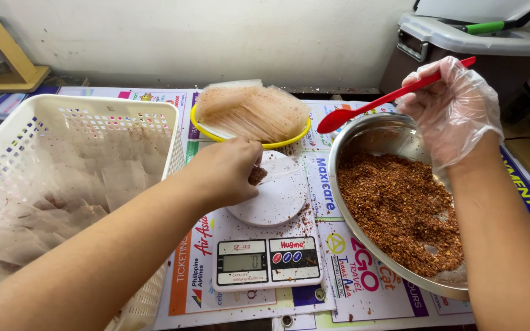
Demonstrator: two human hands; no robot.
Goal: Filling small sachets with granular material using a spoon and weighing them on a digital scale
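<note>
- Holding a small clear packet (pixel 257 175) over the round plate of a white kitchen scale (pixel 269 236), the left hand (pixel 225 171) sits at the middle of the frame; its grip is pinched shut on the packet, which already shows a dark reddish lump of flakes inside.
- At the upper right, the right hand (pixel 455 110), in a thin clear glove, has its grip closed around the handle of a red spoon (pixel 394 97); the spoon's bowl points left, raised above the rim of the metal bowl (pixel 363 227), and looks empty.
- The metal bowl at the right of the frame carries a thick bed of coarse red-brown flakes (pixel 400 211), heaped toward its lower side, so much remains to be portioned.
- A white plastic basket (pixel 93 113) at the left holds many flat clear packets, each with a faint reddish fill; by that pile, a good share of the packing looks done.
- A yellow dish (pixel 249 136) at the upper centre bears a stack of packets dusted reddish, which look unfilled.
- Loose flakes are scattered on the scale and on the printed paper covering the worktop (pixel 363 294).
</note>
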